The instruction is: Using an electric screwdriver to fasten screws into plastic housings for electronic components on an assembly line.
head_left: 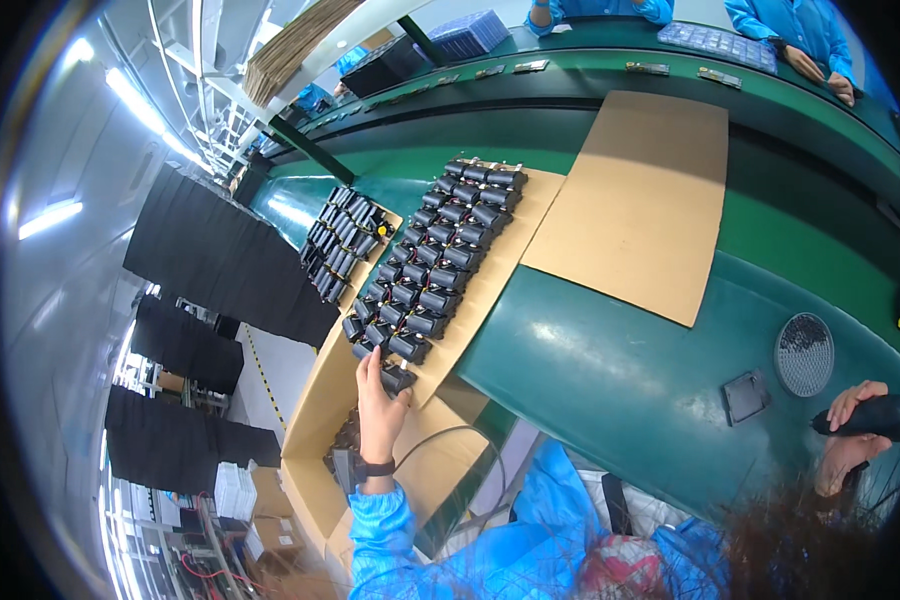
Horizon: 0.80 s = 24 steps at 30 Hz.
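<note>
On the left, my left hand (378, 408) reaches forward with its fingers closed around a black block (397, 379), at the near end of the rows. Its fellow black blocks (428, 255), rounded and fitted with thin wires, stand in rows on a cardboard sheet (480, 315). At the far right my right hand (840, 465) grips a dark rounded object (875, 418); its kind is unclear. A round dish (804, 355) full of small dark pieces and a square black tray (745, 397) lie near that hand.
More black blocks (340, 240) lie on cardboard farther left. A bare cardboard sheet (630, 200) covers part of the green table (580, 360). An open cardboard box (320, 440) stands beside my left forearm. Across the conveyor (590, 65), co-workers' hands (820, 75) show.
</note>
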Tool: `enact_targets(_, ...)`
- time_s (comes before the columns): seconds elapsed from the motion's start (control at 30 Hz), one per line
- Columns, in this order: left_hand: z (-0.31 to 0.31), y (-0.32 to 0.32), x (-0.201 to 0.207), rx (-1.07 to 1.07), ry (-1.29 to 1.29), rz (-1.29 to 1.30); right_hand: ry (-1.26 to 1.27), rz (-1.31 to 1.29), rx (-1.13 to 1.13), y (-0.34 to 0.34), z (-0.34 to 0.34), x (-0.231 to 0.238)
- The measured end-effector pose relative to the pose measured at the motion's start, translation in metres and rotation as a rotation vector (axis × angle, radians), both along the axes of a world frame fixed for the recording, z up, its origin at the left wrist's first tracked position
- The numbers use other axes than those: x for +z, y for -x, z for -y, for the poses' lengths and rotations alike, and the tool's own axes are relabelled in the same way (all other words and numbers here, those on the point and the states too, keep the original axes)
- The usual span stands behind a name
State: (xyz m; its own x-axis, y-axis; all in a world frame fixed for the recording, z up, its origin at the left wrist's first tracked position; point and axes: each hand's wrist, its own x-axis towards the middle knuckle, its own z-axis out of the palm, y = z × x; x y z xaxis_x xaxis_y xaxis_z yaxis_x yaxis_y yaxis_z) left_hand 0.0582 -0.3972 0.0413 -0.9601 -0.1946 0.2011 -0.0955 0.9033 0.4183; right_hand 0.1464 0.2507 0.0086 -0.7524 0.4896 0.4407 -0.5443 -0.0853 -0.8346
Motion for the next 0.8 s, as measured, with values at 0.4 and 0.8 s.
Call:
enact_targets(0.4,-0.012,0.028,-0.018,-0.042,0.281,-0.157,-0.003,0.007,-0.038,0.002,0.015,0.012)
enact_targets(0.8,-0.007,0.057,-0.019,-0.092,0.446,-0.112,-0.009,0.010,-0.062,-0.001,0.014,0.011)
